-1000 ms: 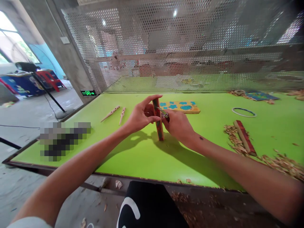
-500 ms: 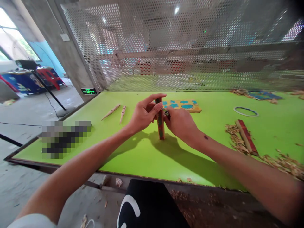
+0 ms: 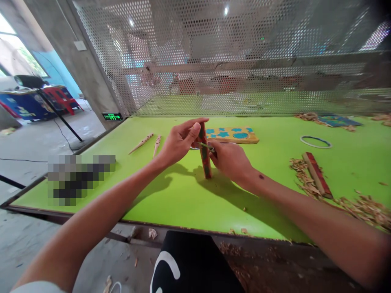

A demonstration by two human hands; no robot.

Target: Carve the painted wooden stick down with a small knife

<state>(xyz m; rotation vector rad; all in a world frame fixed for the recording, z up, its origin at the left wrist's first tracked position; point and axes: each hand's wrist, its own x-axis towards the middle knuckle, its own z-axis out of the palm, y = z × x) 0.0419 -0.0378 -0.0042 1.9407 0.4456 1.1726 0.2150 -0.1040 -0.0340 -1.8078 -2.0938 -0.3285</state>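
A narrow wooden strip [image 3: 205, 160] with red and dark green paint stands on end on the green table, its top leaning slightly left. My left hand [image 3: 183, 138] is closed around its upper part, the index finger lying over the top end. In my right hand [image 3: 230, 158] is a knife [image 3: 206, 145], gripped close to the strip's right side. The thin blade crosses the strip's face below my left thumb; most of the handle is hidden in my fist. A yellow board with blue shapes [image 3: 244, 140] lies flat behind my hands.
Two carved pointed wooden sticks [image 3: 142, 143] lie to the left. On the right are a red-sided wooden strip [image 3: 317, 175], a white ring [image 3: 316, 142] and heaps of wood shavings [image 3: 363, 209]. A perforated metal screen [image 3: 214, 61] rises along the table's back edge.
The strip's top has tipped to the left, and my left hand has moved left with it. The knife blade now shows across the strip, slightly lower. A small chip lies on the table in front.
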